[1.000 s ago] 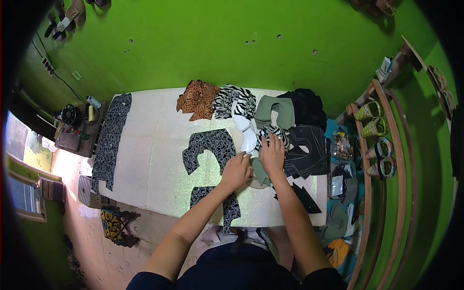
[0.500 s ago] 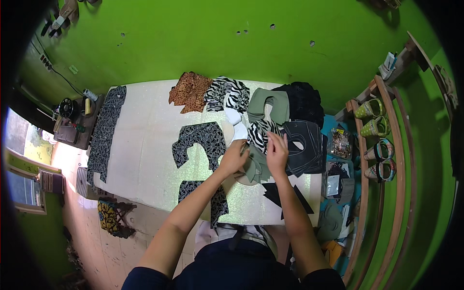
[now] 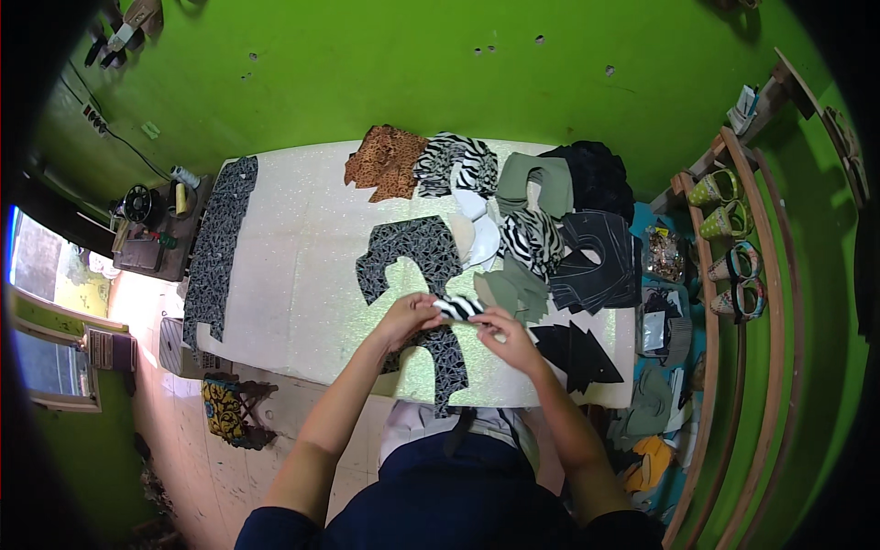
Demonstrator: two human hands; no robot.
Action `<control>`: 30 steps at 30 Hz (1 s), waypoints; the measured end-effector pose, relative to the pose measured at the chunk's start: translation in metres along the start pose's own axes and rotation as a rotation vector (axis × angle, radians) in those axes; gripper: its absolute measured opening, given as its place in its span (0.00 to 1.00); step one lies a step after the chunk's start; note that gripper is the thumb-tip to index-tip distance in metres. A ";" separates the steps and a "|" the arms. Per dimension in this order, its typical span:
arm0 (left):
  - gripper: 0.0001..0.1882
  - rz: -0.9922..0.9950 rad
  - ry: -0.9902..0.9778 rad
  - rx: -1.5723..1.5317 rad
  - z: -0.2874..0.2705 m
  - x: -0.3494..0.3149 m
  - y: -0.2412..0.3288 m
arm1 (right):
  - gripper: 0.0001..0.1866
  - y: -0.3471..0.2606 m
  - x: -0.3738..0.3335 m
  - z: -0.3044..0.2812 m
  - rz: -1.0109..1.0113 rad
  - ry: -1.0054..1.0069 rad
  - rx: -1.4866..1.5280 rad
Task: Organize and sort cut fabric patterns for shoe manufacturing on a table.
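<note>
Both my hands hold a small zebra-striped fabric piece [image 3: 457,307] just above the near part of the white table [image 3: 302,275]. My left hand [image 3: 408,314] pinches its left end and my right hand [image 3: 507,331] grips its right end. Under the hands lies a dark patterned cut fabric piece [image 3: 412,257]. An olive green fabric piece [image 3: 515,291] lies just beyond my right hand, with another zebra-striped piece [image 3: 530,240] behind it.
Stacks of cut fabric line the table's far side: orange leopard print [image 3: 385,163], zebra print [image 3: 456,161], green [image 3: 534,183] and black [image 3: 600,174]. Black pieces [image 3: 576,350] lie at the right. A long dark strip [image 3: 218,247] hangs at the left edge. Shoe lasts [image 3: 724,197] sit on a wooden rack.
My hands have drawn back from the fabric piles toward the near table edge, bringing a small zebra-striped piece with them.
</note>
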State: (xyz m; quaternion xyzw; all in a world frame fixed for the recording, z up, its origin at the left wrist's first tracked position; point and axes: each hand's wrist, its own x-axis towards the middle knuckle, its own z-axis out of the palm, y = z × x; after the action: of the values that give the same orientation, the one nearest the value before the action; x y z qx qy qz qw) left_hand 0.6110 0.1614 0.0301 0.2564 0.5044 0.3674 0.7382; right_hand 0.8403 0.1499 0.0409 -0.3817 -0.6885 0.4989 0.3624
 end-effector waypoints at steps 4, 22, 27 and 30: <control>0.10 0.041 0.052 0.317 -0.031 -0.033 -0.029 | 0.15 0.023 -0.013 0.060 0.346 0.106 0.311; 0.09 0.418 0.353 1.200 -0.057 -0.062 -0.055 | 0.12 0.029 -0.011 0.129 0.249 0.268 -0.586; 0.12 0.458 0.436 1.250 -0.053 -0.068 -0.056 | 0.13 0.022 -0.012 0.133 0.254 0.251 -0.746; 0.19 0.473 0.540 1.246 -0.054 -0.070 -0.059 | 0.20 0.015 -0.013 0.136 0.298 0.309 -0.838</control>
State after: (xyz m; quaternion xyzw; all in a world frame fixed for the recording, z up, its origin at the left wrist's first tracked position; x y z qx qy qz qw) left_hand 0.5615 0.0705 0.0053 0.6327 0.7162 0.2120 0.2044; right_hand 0.7291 0.0853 -0.0073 -0.6596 -0.7063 0.1619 0.1996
